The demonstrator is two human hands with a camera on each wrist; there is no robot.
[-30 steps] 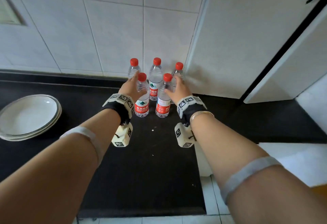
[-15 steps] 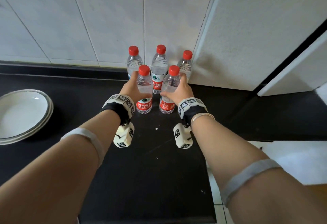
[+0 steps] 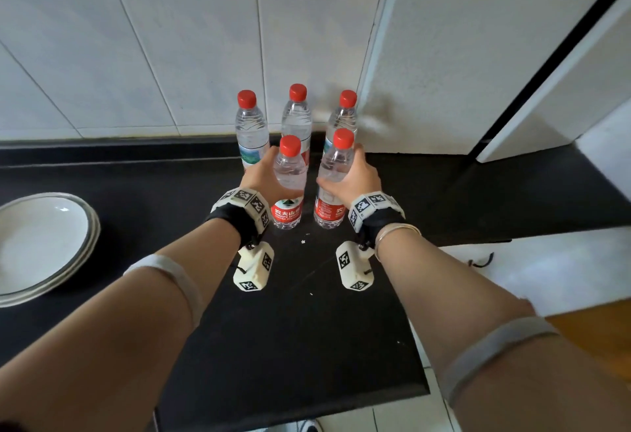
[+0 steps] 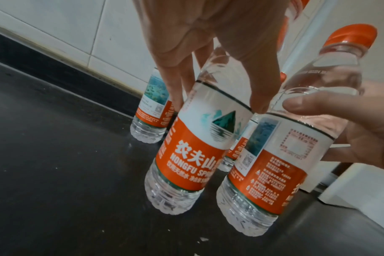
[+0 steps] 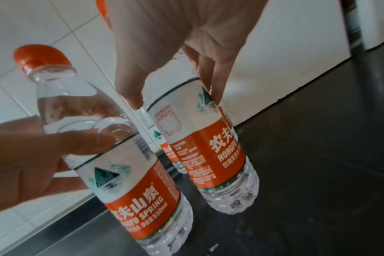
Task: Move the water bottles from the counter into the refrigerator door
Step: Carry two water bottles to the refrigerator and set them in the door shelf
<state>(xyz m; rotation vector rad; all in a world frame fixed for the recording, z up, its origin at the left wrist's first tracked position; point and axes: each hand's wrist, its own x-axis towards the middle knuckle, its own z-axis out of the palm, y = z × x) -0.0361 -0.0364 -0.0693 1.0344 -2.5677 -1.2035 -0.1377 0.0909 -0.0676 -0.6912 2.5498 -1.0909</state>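
Observation:
Five clear water bottles with red caps and red labels stand on the black counter [image 3: 136, 192] by the tiled wall. My left hand [image 3: 264, 175] grips the front left bottle [image 3: 287, 215] around its upper body; the same hand [image 4: 217, 102] and bottle [image 4: 195, 147] appear in the left wrist view. My right hand [image 3: 355, 179] grips the front right bottle [image 3: 336, 162], also seen as hand [image 5: 175, 98] and bottle [image 5: 206, 147]. Three bottles remain behind: left [image 3: 251, 127], middle [image 3: 297, 114], right [image 3: 343, 117]. I cannot tell whether the held bottles touch the counter.
A white refrigerator body [image 3: 478, 56] rises just right of the bottles, with a dark gap and a white door panel [image 3: 563, 83] further right. Stacked white plates [image 3: 41, 244] sit at the counter's left. The counter's front edge [image 3: 290, 407] lies near me.
Both hands have closed round the two front bottles and drawn them a little towards me, away from the back row. The view has tilted downward.

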